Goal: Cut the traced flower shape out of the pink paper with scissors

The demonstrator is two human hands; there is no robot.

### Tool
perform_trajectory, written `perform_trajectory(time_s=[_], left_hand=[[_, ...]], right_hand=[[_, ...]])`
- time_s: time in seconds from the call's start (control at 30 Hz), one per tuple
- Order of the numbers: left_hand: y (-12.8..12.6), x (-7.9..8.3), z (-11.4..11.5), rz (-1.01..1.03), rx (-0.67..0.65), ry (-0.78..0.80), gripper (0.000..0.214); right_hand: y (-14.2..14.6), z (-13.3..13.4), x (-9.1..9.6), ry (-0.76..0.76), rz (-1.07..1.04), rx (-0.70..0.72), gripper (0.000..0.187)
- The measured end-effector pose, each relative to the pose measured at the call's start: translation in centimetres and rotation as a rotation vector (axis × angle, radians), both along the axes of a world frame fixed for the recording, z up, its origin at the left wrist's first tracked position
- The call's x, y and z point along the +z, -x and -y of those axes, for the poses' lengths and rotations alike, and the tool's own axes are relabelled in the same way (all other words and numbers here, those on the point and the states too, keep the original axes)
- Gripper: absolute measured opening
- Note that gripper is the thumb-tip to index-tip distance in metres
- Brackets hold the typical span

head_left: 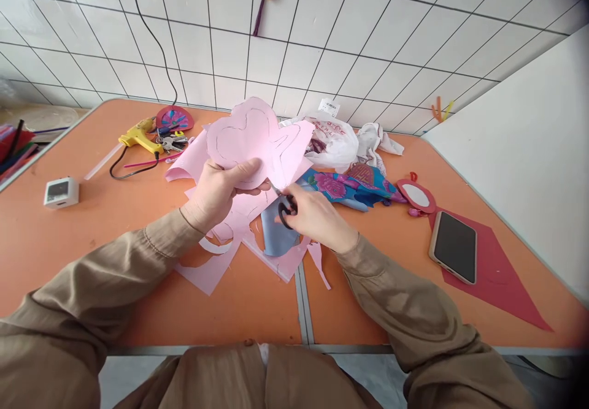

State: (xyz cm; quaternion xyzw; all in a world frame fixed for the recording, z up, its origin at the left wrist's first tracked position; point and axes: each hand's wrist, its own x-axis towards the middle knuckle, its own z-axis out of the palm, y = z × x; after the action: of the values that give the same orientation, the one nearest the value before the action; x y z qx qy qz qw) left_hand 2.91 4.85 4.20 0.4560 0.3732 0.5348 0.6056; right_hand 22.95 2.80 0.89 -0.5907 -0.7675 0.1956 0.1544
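My left hand (225,188) grips a pink sheet (242,130) with curved, petal-like outlines drawn on it, the thumb lying on top. Part of the sheet's edge has a rounded, cut shape. My right hand (310,213) is closed around black-handled scissors (288,210), whose blades meet the sheet's lower right edge and are partly hidden. Under both hands lie pink offcuts (207,274) and a piece of light blue material (278,234). A narrow pink scrap (318,265) rests to the right of the table's seam.
Left on the orange table (124,237) are a yellow glue gun (142,139), keys (172,142) and a white cube-shaped device (61,192). A plastic bag (338,145), blue floral fabric (340,185), a red-rimmed oval piece (415,195) and a phone (454,246) on red sheet (501,280) lie right.
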Motion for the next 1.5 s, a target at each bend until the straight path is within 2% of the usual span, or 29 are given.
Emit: perform_trajectory(time_s=[0.1,0.3,0.47,0.63,0.8,0.93,1.1,1.2,1.3,1.4,1.5], left_hand=[[-0.1,-0.2,0.1,0.010,-0.017,0.031,0.027],[-0.2,-1.0,0.2,0.030,-0.086,0.058,0.027],[-0.5,-1.1,0.6,0.041,-0.094,0.110,0.027],[-0.6,-1.3,0.6,0.031,-0.104,0.094,0.029],[-0.4,-1.7,0.4,0.014,-0.101,0.075,0.029],[-0.3,-1.7,0.3,0.016,-0.094,0.059,0.028],[-0.3,-1.4,0.3,0.003,-0.081,0.062,0.028],[-0.3,-1.3,0.3,0.026,-0.078,0.065,0.027],[-0.2,-1.3,0.3,0.039,-0.086,0.059,0.027],[-0.1,-1.5,0.2,0.024,-0.087,0.054,0.028],[-0.2,-1.6,0.2,0.017,-0.084,0.045,0.030]], right_hand=[[0.3,0.9,0.2,0.036,0.157,0.151,0.021],[0.5,1.4,0.2,0.050,0.342,0.275,0.032],[0.4,1.2,-0.5,0.036,0.301,0.260,0.040],[1.2,1.2,-0.4,0.000,0.214,0.235,0.047],[0.9,1.0,0.0,0.026,0.183,0.264,0.028],[0.1,0.7,0.1,0.084,0.154,0.339,0.028],[0.2,0.7,-0.2,0.046,0.116,0.252,0.020],[0.1,0.5,-0.3,0.113,0.024,0.253,0.013],[-0.3,0.0,-0.1,0.222,-0.157,0.289,0.015],[-0.9,-0.5,0.5,0.200,-0.403,0.179,0.014],[-1.2,-0.6,1.4,0.203,-0.756,0.041,0.015]])
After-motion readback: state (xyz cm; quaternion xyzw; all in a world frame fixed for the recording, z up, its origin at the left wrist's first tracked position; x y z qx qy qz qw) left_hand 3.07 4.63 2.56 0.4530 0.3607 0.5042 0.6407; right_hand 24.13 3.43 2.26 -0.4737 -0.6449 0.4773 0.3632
